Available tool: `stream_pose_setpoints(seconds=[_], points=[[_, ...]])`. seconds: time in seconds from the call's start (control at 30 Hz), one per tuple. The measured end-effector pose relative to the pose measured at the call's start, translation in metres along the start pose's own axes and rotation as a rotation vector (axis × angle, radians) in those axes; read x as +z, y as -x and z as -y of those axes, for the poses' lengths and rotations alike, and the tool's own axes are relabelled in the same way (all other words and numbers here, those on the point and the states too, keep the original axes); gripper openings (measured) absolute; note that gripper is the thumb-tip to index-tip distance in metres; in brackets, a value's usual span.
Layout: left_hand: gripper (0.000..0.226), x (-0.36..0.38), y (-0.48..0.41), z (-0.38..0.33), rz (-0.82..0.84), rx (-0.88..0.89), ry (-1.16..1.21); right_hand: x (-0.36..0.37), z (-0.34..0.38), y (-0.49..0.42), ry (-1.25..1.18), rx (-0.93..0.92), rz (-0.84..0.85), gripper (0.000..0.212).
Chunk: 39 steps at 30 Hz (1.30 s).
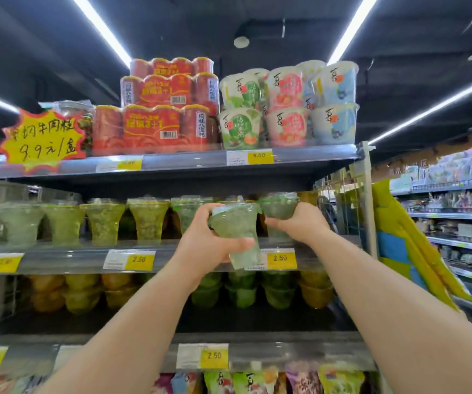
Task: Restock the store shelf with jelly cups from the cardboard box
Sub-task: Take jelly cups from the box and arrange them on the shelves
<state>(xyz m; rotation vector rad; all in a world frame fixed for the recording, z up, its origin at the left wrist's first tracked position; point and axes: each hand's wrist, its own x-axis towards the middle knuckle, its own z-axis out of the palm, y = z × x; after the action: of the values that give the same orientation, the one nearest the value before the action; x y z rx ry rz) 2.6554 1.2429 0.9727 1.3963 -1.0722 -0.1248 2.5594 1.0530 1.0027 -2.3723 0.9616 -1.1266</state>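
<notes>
My left hand point(205, 240) grips a clear green jelly cup point(239, 231), held in front of the second shelf's edge point(200, 258). My right hand point(300, 223) grips another green jelly cup point(279, 207), raised at the right end of that shelf just under the shelf above. A row of similar green and yellow-green jelly cups point(104, 220) stands along the second shelf to the left. The cardboard box is out of view.
The top shelf point(195, 162) carries red can packs point(155, 123) and pastel tubs point(286, 109). Stacked jelly cups point(240, 291) fill the third shelf. A yellow price sign point(41, 137) hangs at the left. An aisle with more shelving point(462, 217) lies to the right.
</notes>
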Motion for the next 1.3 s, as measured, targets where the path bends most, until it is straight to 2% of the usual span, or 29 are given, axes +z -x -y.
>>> stream_pose_setpoints(seconds=[0.13, 0.2, 0.3, 0.37, 0.43, 0.47, 0.57, 0.67, 0.73, 0.87, 0.9, 0.97, 1.03, 1.17, 1.23, 1.3], points=[[0.075, 0.006, 0.001, -0.002, -0.016, 0.005, -0.040, -0.020, 0.004, 0.013, 0.085, -0.034, 0.048, 0.055], [0.076, 0.010, -0.001, -0.006, -0.016, 0.018, -0.076, -0.032, 0.002, 0.026, 0.094, -0.061, -0.061, 0.056], [0.076, 0.020, -0.005, -0.014, 0.010, 0.042, -0.073, -0.047, -0.004, 0.052, -0.080, -0.164, -0.264, 0.045], [0.072, 0.031, -0.007, -0.022, 0.055, 0.051, -0.040, -0.057, -0.006, 0.068, -0.282, -0.303, -0.154, 0.041], [0.070, 0.042, -0.009, -0.027, 0.135, 0.042, 0.030, -0.067, -0.008, 0.080, -0.470, -0.386, 0.090, 0.059], [0.071, 0.048, -0.008, -0.030, 0.182, 0.037, 0.049, -0.071, -0.011, 0.083, -0.467, -0.413, 0.167, 0.070], [0.074, 0.061, -0.008, -0.036, 0.291, 0.041, 0.029, -0.080, -0.016, 0.085, -0.299, -0.454, 0.213, 0.082], [0.071, 0.069, -0.011, -0.041, 0.342, 0.019, 0.041, -0.083, -0.022, 0.085, -0.471, -0.360, 0.271, 0.075], [0.075, 0.074, -0.011, -0.044, 0.375, 0.001, 0.065, -0.083, -0.027, 0.084, -0.500, -0.346, 0.221, 0.067], [0.082, 0.077, -0.013, -0.050, 0.383, -0.039, 0.163, -0.084, -0.038, 0.075, -0.430, -0.372, -0.045, 0.058], [0.083, 0.076, -0.014, -0.050, 0.353, -0.045, 0.134, -0.084, -0.039, 0.072, -0.393, -0.375, -0.129, 0.057], [0.078, 0.069, -0.011, -0.049, 0.279, -0.027, -0.100, -0.082, -0.041, 0.060, -0.245, -0.373, -0.291, 0.057], [0.067, 0.061, -0.006, -0.044, 0.228, 0.010, -0.305, -0.078, -0.042, 0.047, -0.147, -0.342, -0.357, 0.057], [0.037, 0.038, 0.000, -0.028, 0.166, 0.061, -0.457, -0.064, -0.045, 0.021, -0.116, -0.223, -0.334, 0.060], [0.034, 0.029, 0.000, -0.021, 0.140, 0.070, -0.521, -0.054, -0.047, 0.011, -0.079, -0.142, -0.296, 0.064], [0.041, 0.024, 0.003, -0.015, 0.113, 0.086, -0.580, -0.046, -0.048, 0.006, -0.025, -0.072, -0.223, 0.068]])
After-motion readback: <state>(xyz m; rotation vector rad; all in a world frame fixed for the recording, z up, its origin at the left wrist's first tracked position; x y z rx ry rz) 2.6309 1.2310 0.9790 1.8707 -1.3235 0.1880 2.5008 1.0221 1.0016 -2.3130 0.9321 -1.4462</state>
